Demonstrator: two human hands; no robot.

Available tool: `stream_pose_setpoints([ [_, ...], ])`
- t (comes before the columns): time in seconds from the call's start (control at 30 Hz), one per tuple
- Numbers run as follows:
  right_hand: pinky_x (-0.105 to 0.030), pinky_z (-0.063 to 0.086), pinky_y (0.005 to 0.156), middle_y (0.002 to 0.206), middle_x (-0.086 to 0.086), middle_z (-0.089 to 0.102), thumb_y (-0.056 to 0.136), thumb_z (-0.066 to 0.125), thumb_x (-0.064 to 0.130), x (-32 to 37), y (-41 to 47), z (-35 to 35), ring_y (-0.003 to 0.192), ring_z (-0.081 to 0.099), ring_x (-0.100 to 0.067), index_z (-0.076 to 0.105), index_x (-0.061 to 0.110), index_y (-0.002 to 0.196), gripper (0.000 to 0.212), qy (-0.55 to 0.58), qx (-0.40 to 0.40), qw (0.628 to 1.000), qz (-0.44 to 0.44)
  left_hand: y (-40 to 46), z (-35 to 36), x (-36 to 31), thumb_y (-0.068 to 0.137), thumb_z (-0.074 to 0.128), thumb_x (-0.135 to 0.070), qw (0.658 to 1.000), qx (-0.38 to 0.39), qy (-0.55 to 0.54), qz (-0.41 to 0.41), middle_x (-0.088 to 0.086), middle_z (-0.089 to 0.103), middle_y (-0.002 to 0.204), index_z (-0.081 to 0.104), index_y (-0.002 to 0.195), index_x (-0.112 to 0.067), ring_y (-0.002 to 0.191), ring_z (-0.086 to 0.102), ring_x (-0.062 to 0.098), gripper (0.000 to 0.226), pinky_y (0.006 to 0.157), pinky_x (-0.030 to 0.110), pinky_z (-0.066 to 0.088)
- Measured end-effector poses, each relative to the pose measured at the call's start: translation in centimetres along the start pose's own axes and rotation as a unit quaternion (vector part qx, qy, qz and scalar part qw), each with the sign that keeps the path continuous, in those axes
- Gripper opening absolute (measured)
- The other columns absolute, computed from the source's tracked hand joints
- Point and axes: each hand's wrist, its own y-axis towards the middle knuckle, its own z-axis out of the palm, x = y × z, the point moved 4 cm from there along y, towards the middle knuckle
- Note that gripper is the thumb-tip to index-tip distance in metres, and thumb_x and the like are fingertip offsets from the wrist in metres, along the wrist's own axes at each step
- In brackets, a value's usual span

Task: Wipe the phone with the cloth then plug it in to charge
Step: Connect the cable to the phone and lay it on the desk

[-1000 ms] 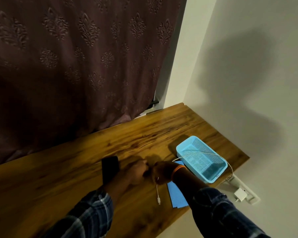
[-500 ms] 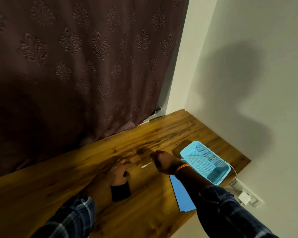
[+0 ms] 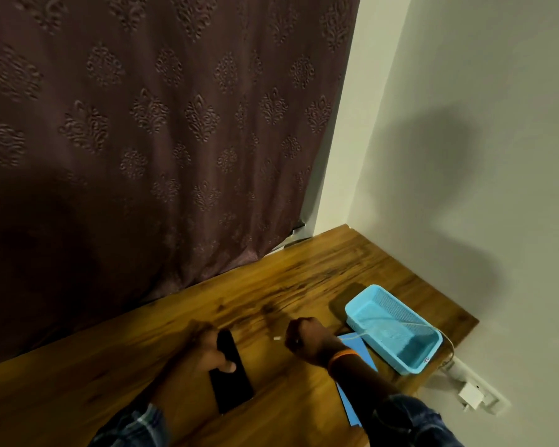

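Phone lay on the tabletop, long axis running near-to-far, tilted a bit left at the far end. Left hand held it approx mid-body, thumb curled over the screen. Right hand was just to the phone's right, its grip pinched on the white cable, plug tip pointing left twd the phone. Which end had the port: couldn't tell. Blue cloth sat under the right wrist, near the basket.
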Motion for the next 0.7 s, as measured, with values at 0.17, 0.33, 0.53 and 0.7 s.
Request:
stream_pose_setpoints([
  [0.17,-0.036,0.051,0.089,0.113,-0.012,0.069,0.095,0.059,0.023,-1.4,-0.4,0.0,0.108,0.063,-0.027,0.061,0.012,0.120,0.028,0.011,-0.008,0.999,0.042,-0.7,-0.6,-1.2,0.069,0.086,-0.006,0.978,-0.008,-0.208,-0.033,0.011,0.048,0.144,0.039,0.144,-0.006,0.129,0.050,0.029,0.088,0.104,0.041,0.047],
  [0.33,-0.032,0.042,0.083,0.108,-0.012,0.070,0.094,0.051,0.014,-0.3,-0.7,-4.3,0.102,0.063,-0.030,0.070,0.009,0.105,0.022,-0.011,-0.040,0.999,0.003,-2.8,-3.4,-5.1,0.077,0.081,-0.006,0.974,-0.048,-0.220,0.009,0.012,0.051,0.138,0.046,0.139,-0.005,0.126,0.052,0.029,0.072,0.096,0.036,0.051],
  [0.53,-0.032,0.050,0.087,0.111,-0.011,0.070,0.092,0.054,0.010,-0.5,-3.4,-14.1,0.104,0.065,-0.028,0.067,0.009,0.113,0.025,0.059,-0.155,0.985,0.042,-6.3,-9.1,-13.2,0.073,0.083,-0.003,0.959,-0.118,-0.237,0.105,0.010,0.067,0.106,0.067,0.104,-0.007,0.094,0.061,0.020,0.035,0.085,0.035,0.055],
  [0.7,-0.034,0.052,0.096,0.116,-0.006,0.073,0.085,0.053,0.005,-0.7,-6.3,-22.4,0.108,0.066,-0.024,0.067,0.017,0.125,0.044,0.087,-0.238,0.964,0.075,-9.6,-14.8,-20.1,0.076,0.081,-0.006,0.918,-0.158,-0.317,0.181,0.014,0.071,0.106,0.068,0.112,-0.002,0.102,0.067,0.029,0.039,0.075,0.032,0.051],
])
